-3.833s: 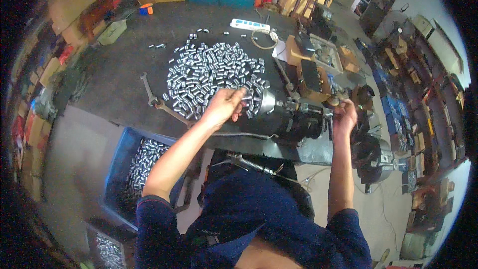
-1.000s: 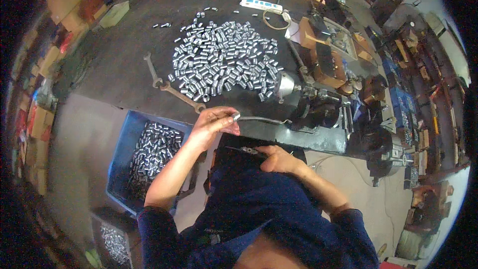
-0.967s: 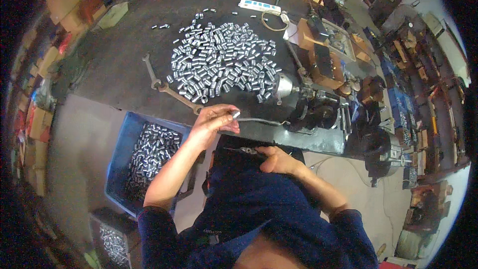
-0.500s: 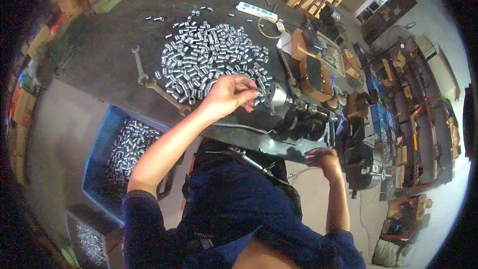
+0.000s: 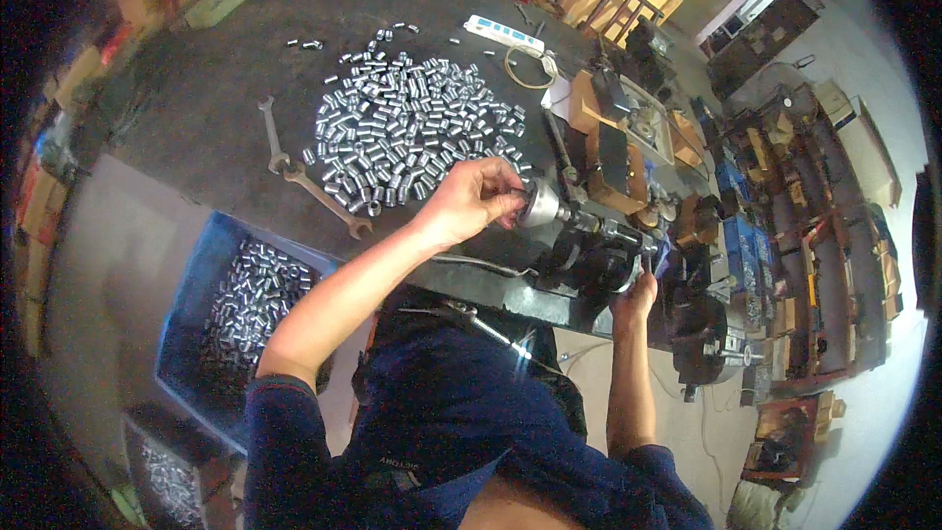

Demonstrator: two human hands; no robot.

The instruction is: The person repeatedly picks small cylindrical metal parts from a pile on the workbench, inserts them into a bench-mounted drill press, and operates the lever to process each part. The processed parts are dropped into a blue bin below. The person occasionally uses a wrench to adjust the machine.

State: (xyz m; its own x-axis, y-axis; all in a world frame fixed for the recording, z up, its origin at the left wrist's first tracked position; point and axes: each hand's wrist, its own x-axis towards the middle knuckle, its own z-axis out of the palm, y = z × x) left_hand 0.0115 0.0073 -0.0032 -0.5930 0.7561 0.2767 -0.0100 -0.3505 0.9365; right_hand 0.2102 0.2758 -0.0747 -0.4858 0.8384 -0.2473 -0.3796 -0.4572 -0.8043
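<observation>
My left hand [image 5: 473, 198] reaches to the silver chuck [image 5: 543, 208] of a small dark machine [image 5: 599, 250] at the bench's front edge, fingers pinched at the chuck's mouth; whether a sleeve is between them I cannot tell. My right hand [image 5: 636, 291] grips a lever on the machine's right side. A big pile of short shiny metal sleeves [image 5: 412, 132] lies on the dark bench [image 5: 196, 128] just behind my left hand.
Two open-ended spanners [image 5: 312, 183] lie left of the pile. A blue crate [image 5: 235, 304] holding several sleeves stands below the bench at my left. A white power strip [image 5: 502, 32], coiled cable and wooden boxes sit behind the machine. Cluttered shelves fill the right side.
My left hand came up from near the blue crate to the chuck. My right hand moved from my lap out to the machine's lever.
</observation>
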